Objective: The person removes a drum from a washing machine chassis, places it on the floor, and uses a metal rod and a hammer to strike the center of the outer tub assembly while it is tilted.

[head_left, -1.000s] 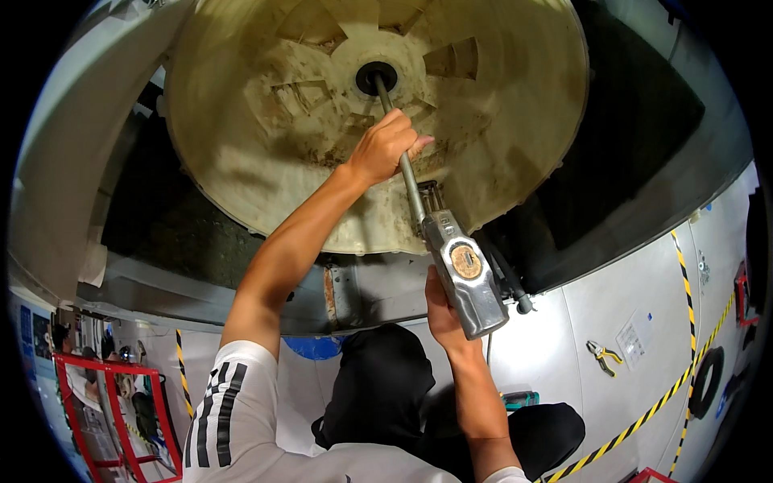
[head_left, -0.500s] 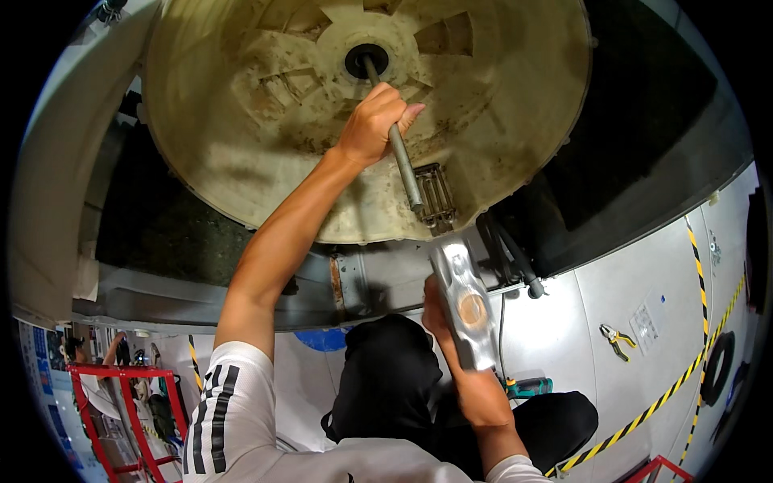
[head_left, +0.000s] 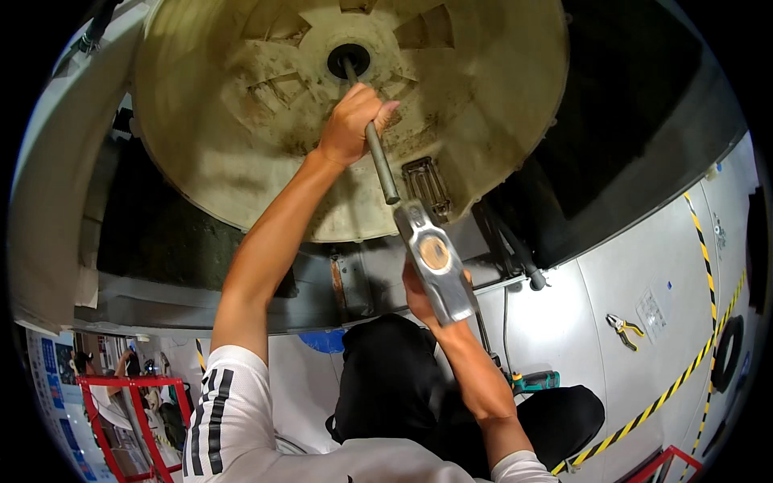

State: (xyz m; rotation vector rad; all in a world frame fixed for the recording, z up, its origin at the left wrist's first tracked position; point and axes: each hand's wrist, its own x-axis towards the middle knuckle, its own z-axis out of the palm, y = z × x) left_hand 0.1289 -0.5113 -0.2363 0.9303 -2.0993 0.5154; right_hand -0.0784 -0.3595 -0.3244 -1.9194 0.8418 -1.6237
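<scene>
My left hand (head_left: pixel 354 122) is wrapped round a grey metal rod (head_left: pixel 381 165). The rod's far end sits at the dark round hub (head_left: pixel 349 61) in the middle of a stained, cream-coloured washing machine tub (head_left: pixel 298 189). Its free end points toward me. Just below that end is the steel head of a sledgehammer (head_left: pixel 441 278), close to the rod; I cannot tell if they touch. My right hand (head_left: pixel 417 294) grips the hammer's handle, mostly hidden behind the head. A heating element (head_left: pixel 427 187) shows in a slot of the tub's lower wall.
A dark hose (head_left: pixel 523 262) hangs below the tub at the right. Pliers (head_left: pixel 624 331) with yellow-black handles lie on the floor, near a green power tool (head_left: pixel 535 381) by my knee. Black-yellow tape (head_left: pixel 664 396) marks the floor. A red metal frame (head_left: pixel 133 382) stands at lower left.
The hammer has moved up and left, its head now close to the rod's free end. My left hand keeps its hold on the rod. The whole view has shifted slightly.
</scene>
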